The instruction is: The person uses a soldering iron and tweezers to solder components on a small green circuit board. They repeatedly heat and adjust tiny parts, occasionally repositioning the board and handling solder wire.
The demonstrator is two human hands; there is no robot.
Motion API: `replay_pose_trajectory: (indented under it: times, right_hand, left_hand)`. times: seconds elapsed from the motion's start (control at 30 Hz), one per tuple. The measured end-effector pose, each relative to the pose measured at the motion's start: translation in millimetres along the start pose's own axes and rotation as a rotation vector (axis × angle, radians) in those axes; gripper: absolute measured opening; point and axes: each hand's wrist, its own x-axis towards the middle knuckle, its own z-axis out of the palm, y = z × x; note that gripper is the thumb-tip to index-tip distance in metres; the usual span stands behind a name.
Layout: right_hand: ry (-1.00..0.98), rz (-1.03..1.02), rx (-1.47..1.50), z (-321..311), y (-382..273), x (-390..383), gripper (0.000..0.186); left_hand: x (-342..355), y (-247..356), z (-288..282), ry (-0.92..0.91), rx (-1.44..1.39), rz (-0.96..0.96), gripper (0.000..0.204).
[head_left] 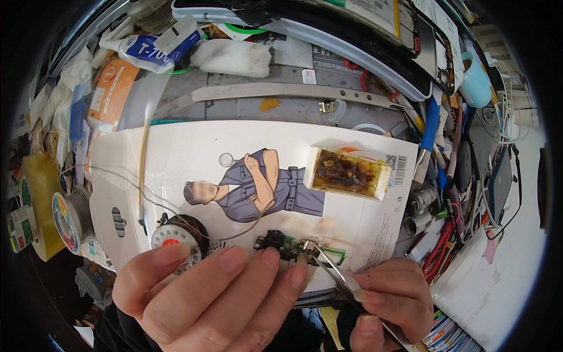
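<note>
A small green circuit board (335, 256), with a black lump at its left end, lies on a white printed card (193, 152). My left hand (217, 299) is closed, its middle fingertips pressed against the board's near edge. A silver connector (309, 245) sits on the board. In my right hand (390, 293) is a pair of metal tweezers (334, 271), pinched between thumb and fingers, their tips at the connector. Beside my left fingers stands a round tin (170, 234) with a black coil of wire; a thin grey wire loops over the card.
A white block of brown rosin (346, 173) rests on the card's right side. Solder spool (70, 217) and yellow tape roll (44, 205) stand at left. Behind lie a tube (143, 53), cotton (231, 57) and a metal strip (275, 91). Tools and cables crowd the right.
</note>
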Motion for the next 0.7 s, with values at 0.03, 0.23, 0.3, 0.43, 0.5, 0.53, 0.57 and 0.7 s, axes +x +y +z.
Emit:
replay_pose_trajectory:
  times: [0.03,0.23,0.3,0.43,0.5,0.53,0.57,0.7]
  right_hand:
    - [0.000,0.006,0.000,0.0,-0.4,-0.1,0.017]
    - [-0.003,0.010,-0.009,-0.1,-0.9,0.0,0.017]
    - [-0.009,0.015,-0.012,-0.4,-1.4,0.1,0.017]
    - [-0.010,0.020,-0.015,-0.2,-2.0,-0.2,0.018]
    - [-0.009,0.016,-0.015,-0.2,-1.9,-0.3,0.018]
    - [-0.013,0.014,-0.015,-0.4,-1.7,-0.2,0.018]
    - [-0.016,0.011,-0.015,-0.7,-1.4,0.0,0.017]
    - [-0.014,-0.006,0.001,-2.1,0.0,1.3,0.017]
  left_hand:
    - [0.5,0.1,0.1,-0.004,0.000,-0.004,0.024]
    - [-1.1,0.9,-1.7,-0.021,0.006,-0.008,0.024]
    - [-1.0,0.1,-2.0,-0.022,0.006,-0.001,0.024]
    - [0.0,-0.5,-0.4,-0.009,0.005,0.004,0.024]
    - [0.0,-0.9,0.2,-0.003,0.004,0.006,0.024]
    - [0.0,-1.0,0.4,-0.001,0.003,0.008,0.024]
    - [-0.1,-0.9,0.5,0.000,0.003,0.005,0.024]
    - [0.3,-0.1,0.5,0.002,0.004,-0.002,0.023]
